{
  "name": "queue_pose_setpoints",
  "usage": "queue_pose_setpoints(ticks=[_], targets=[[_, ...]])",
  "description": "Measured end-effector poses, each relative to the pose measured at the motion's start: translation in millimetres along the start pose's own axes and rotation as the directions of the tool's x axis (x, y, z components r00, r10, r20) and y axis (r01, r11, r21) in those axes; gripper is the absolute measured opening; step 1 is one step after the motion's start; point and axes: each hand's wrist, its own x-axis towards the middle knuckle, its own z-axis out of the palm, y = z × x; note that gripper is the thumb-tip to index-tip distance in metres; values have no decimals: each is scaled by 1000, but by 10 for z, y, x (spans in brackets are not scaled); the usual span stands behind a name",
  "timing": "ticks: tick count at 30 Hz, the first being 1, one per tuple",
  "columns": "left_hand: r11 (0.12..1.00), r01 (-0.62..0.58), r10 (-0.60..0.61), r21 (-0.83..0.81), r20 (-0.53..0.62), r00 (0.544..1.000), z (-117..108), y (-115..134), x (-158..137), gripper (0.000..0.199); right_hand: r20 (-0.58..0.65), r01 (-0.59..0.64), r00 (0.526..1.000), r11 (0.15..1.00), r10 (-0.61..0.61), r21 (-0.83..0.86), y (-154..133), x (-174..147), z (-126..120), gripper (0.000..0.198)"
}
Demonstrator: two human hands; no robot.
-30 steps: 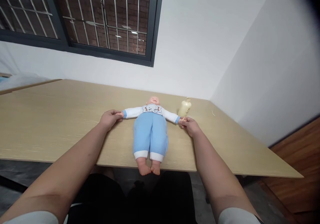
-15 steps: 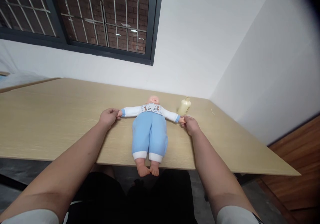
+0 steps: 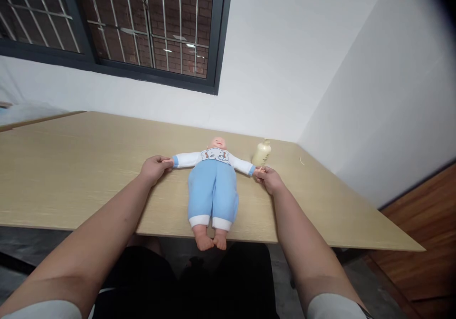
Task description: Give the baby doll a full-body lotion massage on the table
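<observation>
A baby doll (image 3: 213, 186) in light blue trousers and a white top with a cartoon face lies on its back on the table. Its head points to the wall, and its bare feet hang past the near edge. Both doll arms are spread wide to the sides. My left hand (image 3: 156, 168) is closed around the doll's hand on the left. On the other side, my right hand (image 3: 270, 178) grips the doll's other hand between thumb and fingers. Just beyond my right hand stands a cream-coloured pump bottle (image 3: 261, 152).
The light wooden table (image 3: 89, 176) reaches to a white wall with a dark-framed, barred window (image 3: 153, 29). A small pale strand (image 3: 301, 160) lies right of the bottle. Brown wooden panelling (image 3: 427, 233) is at the far right.
Almost nothing differs. My left hand has shifted very slightly toward the doll's cuff, and both hands keep hold of the doll's hands.
</observation>
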Motion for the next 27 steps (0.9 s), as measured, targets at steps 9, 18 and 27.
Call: queue_pose_setpoints(ticks=[9,18,27], targets=[[998,30,-26,54,-73,997,10,-61,58,21,-91,-15,996,1000,13,-25,28,55,-30,32],[998,27,-27,-59,-4,1000,10,-63,90,31,-59,-28,998,999,29,19,16,46,-14,22],[999,-5,6,-40,11,1000,-2,-63,42,25,-22,2,1000,999,-3,-38,-3,-20,10,38]])
